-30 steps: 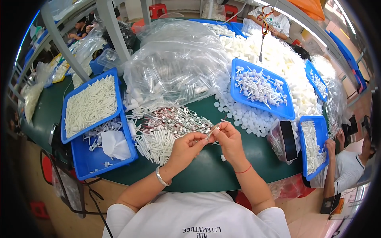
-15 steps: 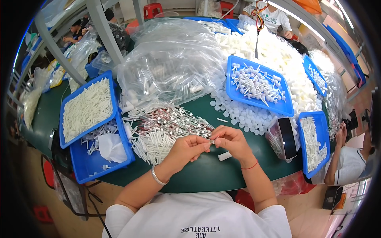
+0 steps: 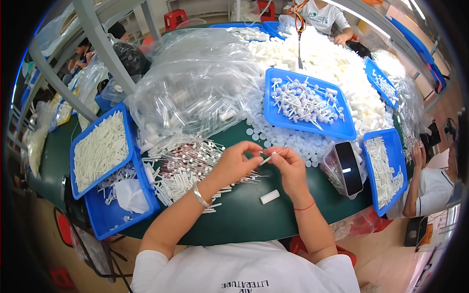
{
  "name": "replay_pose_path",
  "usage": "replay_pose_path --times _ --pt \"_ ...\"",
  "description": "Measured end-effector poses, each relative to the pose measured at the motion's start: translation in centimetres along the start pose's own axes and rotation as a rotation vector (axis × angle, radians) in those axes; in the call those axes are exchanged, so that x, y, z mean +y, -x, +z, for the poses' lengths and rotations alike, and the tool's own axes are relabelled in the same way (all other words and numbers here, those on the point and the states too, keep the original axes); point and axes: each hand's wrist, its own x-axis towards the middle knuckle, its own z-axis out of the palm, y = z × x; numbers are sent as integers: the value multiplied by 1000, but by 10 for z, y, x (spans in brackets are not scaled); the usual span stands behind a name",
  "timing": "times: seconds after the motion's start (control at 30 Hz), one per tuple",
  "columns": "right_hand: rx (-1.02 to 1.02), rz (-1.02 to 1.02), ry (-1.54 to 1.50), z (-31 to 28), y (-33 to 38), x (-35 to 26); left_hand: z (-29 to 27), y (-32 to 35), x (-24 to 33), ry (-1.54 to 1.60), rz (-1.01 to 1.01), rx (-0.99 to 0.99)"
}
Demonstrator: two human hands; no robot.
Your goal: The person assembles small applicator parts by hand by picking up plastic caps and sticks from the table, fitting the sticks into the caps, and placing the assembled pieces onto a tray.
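Both hands have been moved farther across the table since the earlier frame, and the fingertips, previously brought together, are now seen slightly apart. On the left hand (image 3: 237, 163), the fingers are curled, with thumb and forefinger brought near each other; whether anything is gripped between them cannot be determined. On the right hand (image 3: 293, 171), thumb and forefinger are closed in a pinch, and a slim white stick (image 3: 266, 159) is held at the tips; the remaining fingers are folded.

The stick is located between the two hands, with its upper end at the right fingertips and its free end just beside the left ones. It is held at a slant, its long axis running from lower left to upper right; the free end is pointed toward the lower left.

A thicker white cylinder (image 3: 269, 197) is found lying on the dark green table (image 3: 239, 219), nearer the wearer than the hands and left of the right wrist. Its long axis is set nearly crosswise, with the right end slightly farther away.

A pile of white sticks (image 3: 173, 183) is noted left of the left hand. Loose translucent discs (image 3: 288, 146) are spread beyond the right hand, beside a blue tray (image 3: 337, 131).
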Motion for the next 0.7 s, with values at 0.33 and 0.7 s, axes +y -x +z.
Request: replay_pose_path --times 0.33,0.7 --pt "32 198 153 -12 -7 -15 -9 -90 -76 -832 373 106" --pt "68 142 333 -7 -3 -10 -16 -18 -19 621 -229 -114"
